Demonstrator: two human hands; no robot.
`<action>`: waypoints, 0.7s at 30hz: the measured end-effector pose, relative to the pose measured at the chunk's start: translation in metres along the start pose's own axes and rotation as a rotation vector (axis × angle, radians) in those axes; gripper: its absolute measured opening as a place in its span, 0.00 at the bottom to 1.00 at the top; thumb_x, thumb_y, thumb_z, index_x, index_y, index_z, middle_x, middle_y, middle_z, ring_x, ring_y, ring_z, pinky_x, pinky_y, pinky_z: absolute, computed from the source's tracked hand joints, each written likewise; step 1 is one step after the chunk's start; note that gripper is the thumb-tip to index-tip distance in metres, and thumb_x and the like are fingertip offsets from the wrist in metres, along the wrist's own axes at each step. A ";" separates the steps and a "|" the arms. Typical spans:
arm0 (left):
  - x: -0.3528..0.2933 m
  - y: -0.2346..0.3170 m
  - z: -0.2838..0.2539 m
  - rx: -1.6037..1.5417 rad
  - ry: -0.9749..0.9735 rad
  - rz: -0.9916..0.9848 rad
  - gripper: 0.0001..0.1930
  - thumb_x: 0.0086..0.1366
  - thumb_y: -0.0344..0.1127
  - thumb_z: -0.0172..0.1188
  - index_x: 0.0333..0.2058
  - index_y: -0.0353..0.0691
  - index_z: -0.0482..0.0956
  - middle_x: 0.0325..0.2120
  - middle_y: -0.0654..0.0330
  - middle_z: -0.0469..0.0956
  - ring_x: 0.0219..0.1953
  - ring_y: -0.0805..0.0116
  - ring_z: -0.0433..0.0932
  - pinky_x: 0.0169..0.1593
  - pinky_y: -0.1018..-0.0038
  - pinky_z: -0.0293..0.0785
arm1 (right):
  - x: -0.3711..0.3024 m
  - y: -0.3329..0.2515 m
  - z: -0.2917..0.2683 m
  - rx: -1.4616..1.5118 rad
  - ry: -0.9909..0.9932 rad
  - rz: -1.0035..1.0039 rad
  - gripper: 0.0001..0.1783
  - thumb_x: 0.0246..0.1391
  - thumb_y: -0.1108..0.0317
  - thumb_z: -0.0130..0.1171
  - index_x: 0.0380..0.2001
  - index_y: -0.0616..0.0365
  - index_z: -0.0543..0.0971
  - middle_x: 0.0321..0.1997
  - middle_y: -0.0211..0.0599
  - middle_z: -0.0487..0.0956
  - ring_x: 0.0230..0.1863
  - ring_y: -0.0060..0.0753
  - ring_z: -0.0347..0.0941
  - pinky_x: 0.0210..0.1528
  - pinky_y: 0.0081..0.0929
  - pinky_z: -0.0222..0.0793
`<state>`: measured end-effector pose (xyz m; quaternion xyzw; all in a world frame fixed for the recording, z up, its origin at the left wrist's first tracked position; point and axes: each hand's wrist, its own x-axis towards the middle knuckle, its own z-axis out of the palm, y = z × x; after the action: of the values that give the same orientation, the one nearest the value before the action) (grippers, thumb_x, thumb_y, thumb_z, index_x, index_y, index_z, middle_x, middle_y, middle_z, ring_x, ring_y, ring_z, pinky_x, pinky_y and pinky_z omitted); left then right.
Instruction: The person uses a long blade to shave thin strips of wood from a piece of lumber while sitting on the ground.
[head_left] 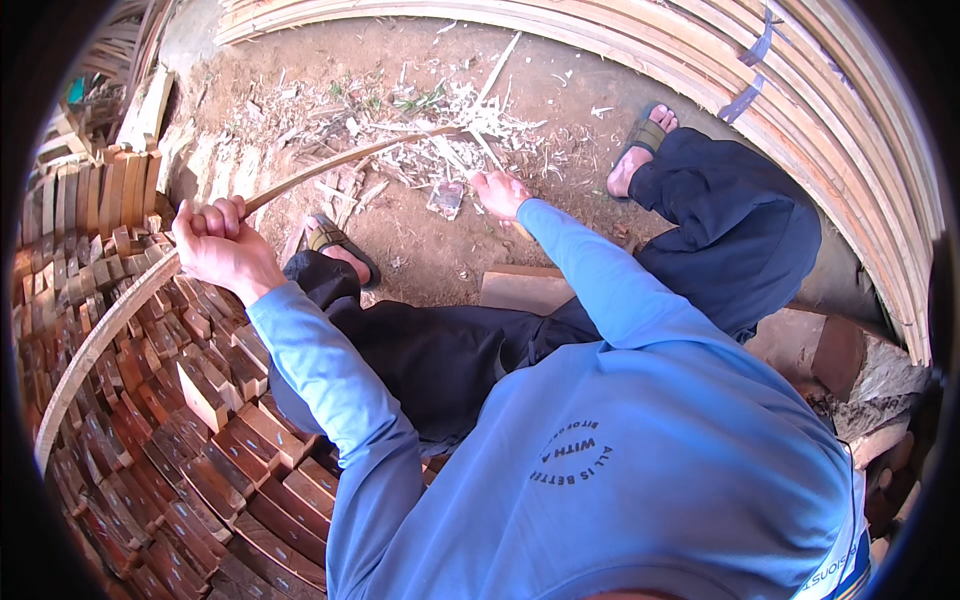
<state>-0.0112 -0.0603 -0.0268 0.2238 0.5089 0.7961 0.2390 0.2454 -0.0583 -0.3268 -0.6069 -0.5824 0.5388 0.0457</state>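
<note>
Where my left hand (218, 240) rises at the left of the head view, its fingers are curled into a closed fist around a long bent strip of wood (150, 285). The strip runs from the lower left edge, over the stack of reddish wood blocks (190, 450), up through the fist and on in a thin arc toward the upper middle of the picture. My right hand (497, 192) is stretched out ahead at the centre, palm down over the ground, beside the far tip of the strip. I cannot tell whether its fingers are closed on anything, since the fingertips are hidden behind the hand. Just beyond that hand lies a heap of pale wood shavings (450, 140) scattered across the bare brown earth (420, 250). My legs, in dark trousers (720, 220), are spread apart, with a sandalled left foot (335, 245) near the fist and a sandalled right foot (640, 145) to the right of the shavings. A flat reddish slab (525, 288) sits on the ground between my legs. A curved bundle of long pale slats (850, 150) sweeps along the upper and right rim. My blue sleeves (330, 380) fill the lower part.
</note>
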 end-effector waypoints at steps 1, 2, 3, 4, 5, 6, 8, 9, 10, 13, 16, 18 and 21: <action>0.002 0.000 0.004 0.000 -0.027 -0.004 0.23 0.64 0.33 0.52 0.14 0.50 0.50 0.10 0.69 0.47 0.13 0.75 0.48 0.26 0.72 0.58 | 0.010 0.022 0.020 -0.059 0.119 -0.108 0.32 0.66 0.48 0.37 0.32 0.68 0.78 0.18 0.47 0.76 0.17 0.41 0.77 0.24 0.39 0.77; 0.003 -0.002 0.007 -0.007 -0.023 -0.007 0.23 0.64 0.33 0.52 0.14 0.51 0.50 0.10 0.69 0.47 0.13 0.75 0.48 0.26 0.72 0.58 | 0.021 0.042 0.041 -0.119 0.237 -0.220 0.32 0.66 0.48 0.37 0.30 0.67 0.78 0.18 0.48 0.76 0.17 0.41 0.77 0.25 0.39 0.77; 0.003 -0.002 0.008 0.002 -0.013 -0.010 0.23 0.64 0.33 0.52 0.14 0.51 0.50 0.10 0.69 0.47 0.13 0.75 0.48 0.25 0.72 0.58 | 0.027 0.050 0.051 -0.181 0.353 -0.336 0.32 0.66 0.47 0.37 0.29 0.67 0.78 0.18 0.48 0.77 0.18 0.42 0.77 0.25 0.38 0.77; 0.003 0.000 0.002 0.010 0.013 -0.005 0.23 0.64 0.33 0.52 0.14 0.51 0.50 0.10 0.69 0.47 0.13 0.75 0.48 0.25 0.72 0.57 | 0.001 0.024 0.037 -0.132 0.186 -0.087 0.34 0.66 0.46 0.36 0.24 0.66 0.77 0.17 0.48 0.76 0.18 0.41 0.77 0.25 0.38 0.77; 0.003 0.001 -0.004 0.019 0.037 -0.001 0.23 0.64 0.33 0.52 0.14 0.51 0.50 0.10 0.69 0.47 0.13 0.75 0.48 0.25 0.72 0.57 | -0.001 0.011 0.029 -0.029 0.095 0.036 0.35 0.66 0.46 0.36 0.24 0.67 0.77 0.18 0.48 0.76 0.18 0.41 0.77 0.26 0.38 0.77; 0.003 0.000 -0.002 0.014 0.042 0.000 0.23 0.65 0.34 0.52 0.14 0.51 0.51 0.10 0.70 0.47 0.13 0.75 0.48 0.25 0.73 0.57 | -0.001 0.004 0.018 0.080 0.021 0.170 0.35 0.66 0.45 0.36 0.24 0.67 0.77 0.18 0.49 0.77 0.18 0.41 0.77 0.27 0.38 0.77; 0.003 0.002 0.001 0.005 0.031 0.005 0.23 0.65 0.34 0.52 0.14 0.51 0.51 0.10 0.70 0.47 0.13 0.76 0.48 0.25 0.73 0.56 | 0.006 0.009 0.016 0.190 -0.030 0.287 0.36 0.65 0.45 0.35 0.24 0.68 0.77 0.17 0.50 0.77 0.18 0.41 0.77 0.27 0.39 0.78; 0.002 0.003 -0.003 0.009 0.037 0.008 0.22 0.65 0.35 0.52 0.14 0.50 0.51 0.10 0.70 0.47 0.13 0.76 0.48 0.25 0.73 0.56 | 0.000 0.005 0.013 0.149 -0.041 0.214 0.36 0.65 0.45 0.36 0.25 0.68 0.77 0.18 0.51 0.77 0.19 0.44 0.78 0.29 0.40 0.78; 0.002 0.001 -0.006 0.005 0.028 0.007 0.22 0.64 0.35 0.53 0.15 0.50 0.52 0.10 0.70 0.47 0.13 0.76 0.48 0.24 0.73 0.56 | -0.014 0.001 0.006 0.108 -0.051 0.147 0.35 0.65 0.45 0.36 0.26 0.69 0.77 0.19 0.51 0.78 0.20 0.46 0.78 0.31 0.40 0.78; 0.004 -0.002 0.000 -0.007 -0.003 0.004 0.22 0.64 0.34 0.53 0.15 0.50 0.52 0.10 0.70 0.47 0.13 0.76 0.48 0.24 0.73 0.56 | 0.000 0.036 0.035 -0.051 0.130 -0.062 0.35 0.65 0.45 0.37 0.35 0.69 0.79 0.28 0.57 0.81 0.27 0.59 0.78 0.42 0.46 0.76; 0.006 -0.002 0.002 0.014 0.101 0.019 0.22 0.65 0.34 0.53 0.15 0.49 0.52 0.11 0.69 0.48 0.13 0.75 0.49 0.24 0.73 0.55 | -0.002 0.019 0.037 -0.085 0.184 -0.024 0.34 0.65 0.45 0.37 0.43 0.66 0.79 0.35 0.60 0.80 0.33 0.61 0.79 0.46 0.48 0.74; 0.010 -0.003 -0.006 0.006 0.123 0.023 0.22 0.65 0.34 0.53 0.15 0.49 0.52 0.11 0.68 0.48 0.13 0.74 0.49 0.23 0.73 0.54 | -0.017 -0.019 0.018 0.075 0.007 0.116 0.34 0.65 0.45 0.38 0.43 0.67 0.79 0.36 0.61 0.80 0.38 0.60 0.79 0.49 0.48 0.72; 0.017 -0.002 -0.011 0.006 0.153 0.014 0.21 0.64 0.32 0.52 0.15 0.49 0.53 0.11 0.68 0.49 0.13 0.73 0.48 0.22 0.72 0.55 | -0.026 -0.057 -0.005 0.031 -0.053 0.053 0.35 0.65 0.44 0.37 0.35 0.68 0.81 0.32 0.58 0.81 0.34 0.58 0.79 0.51 0.46 0.73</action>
<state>-0.0310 -0.0574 -0.0307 0.1667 0.5266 0.8110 0.1931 0.2177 -0.0571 -0.2699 -0.6068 -0.5587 0.5649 0.0252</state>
